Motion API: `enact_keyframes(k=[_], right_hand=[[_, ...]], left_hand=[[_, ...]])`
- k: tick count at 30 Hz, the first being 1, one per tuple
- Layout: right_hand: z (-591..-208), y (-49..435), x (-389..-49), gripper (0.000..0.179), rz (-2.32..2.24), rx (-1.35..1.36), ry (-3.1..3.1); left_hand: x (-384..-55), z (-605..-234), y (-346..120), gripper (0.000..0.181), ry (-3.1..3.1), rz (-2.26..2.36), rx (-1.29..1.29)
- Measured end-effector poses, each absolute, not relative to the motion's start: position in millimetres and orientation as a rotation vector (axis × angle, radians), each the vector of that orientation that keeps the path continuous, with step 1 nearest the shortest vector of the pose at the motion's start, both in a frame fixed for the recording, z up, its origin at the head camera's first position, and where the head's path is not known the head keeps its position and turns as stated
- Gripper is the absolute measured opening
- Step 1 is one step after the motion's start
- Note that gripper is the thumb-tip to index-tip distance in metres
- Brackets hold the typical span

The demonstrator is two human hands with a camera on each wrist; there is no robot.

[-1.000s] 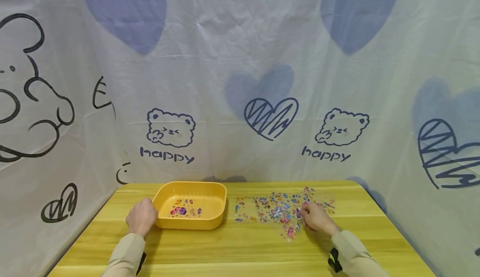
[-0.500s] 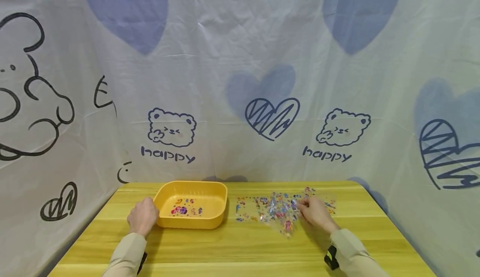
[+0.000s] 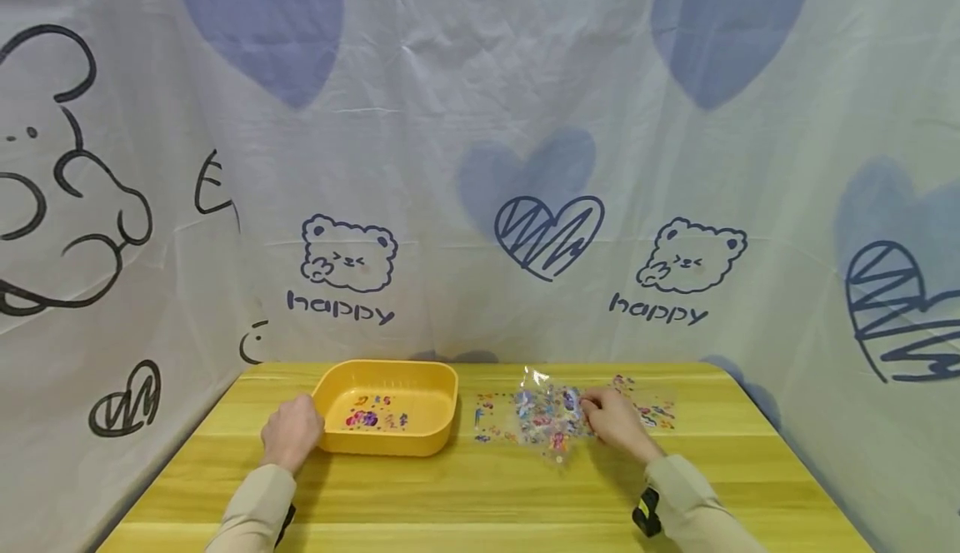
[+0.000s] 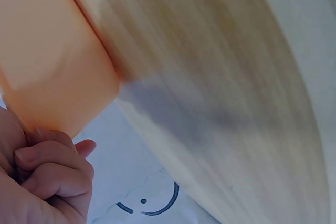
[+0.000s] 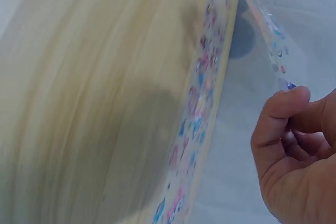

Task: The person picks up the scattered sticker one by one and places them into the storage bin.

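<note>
A clear sticker sheet with small colourful prints is pinched at its right edge by my right hand. In the right wrist view the sheet hangs from thumb and fingertip, lifted off the table. Under it lie more clear printed sheets, partly covered. My left hand grips the left end of a yellow plastic basin. From the left wrist, its fingers look curled at the basin's rim. A similar printed sheet lies on the basin's floor.
The wood-grain table ends at the back against a pale curtain printed with hearts and bears. The same cloth hangs at the left and right sides. The basin stands left of the loose sheets.
My right hand has moved left, and the sheet it pinches has risen off the others and shifted left. My left hand stays on the basin. The head view has shifted slightly.
</note>
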State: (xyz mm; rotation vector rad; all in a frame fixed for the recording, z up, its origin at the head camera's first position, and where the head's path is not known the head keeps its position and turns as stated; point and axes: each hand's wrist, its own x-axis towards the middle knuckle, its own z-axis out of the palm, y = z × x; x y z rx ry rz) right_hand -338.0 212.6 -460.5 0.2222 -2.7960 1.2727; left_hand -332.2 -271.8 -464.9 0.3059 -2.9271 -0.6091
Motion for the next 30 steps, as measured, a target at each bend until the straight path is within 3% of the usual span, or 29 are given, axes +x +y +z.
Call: enact_keyframes(k=[8, 30], right_hand=[[-455, 187, -345, 0.015, 1.406, 0.184, -2.673], [-443, 149, -351, 0.020, 1.608, 0.183, -2.548]], left_hand=[[-331, -461, -272, 0.018, -2.908, -0.637, 0.323], [-330, -459, -269, 0.017, -2.904, -0.637, 0.339]])
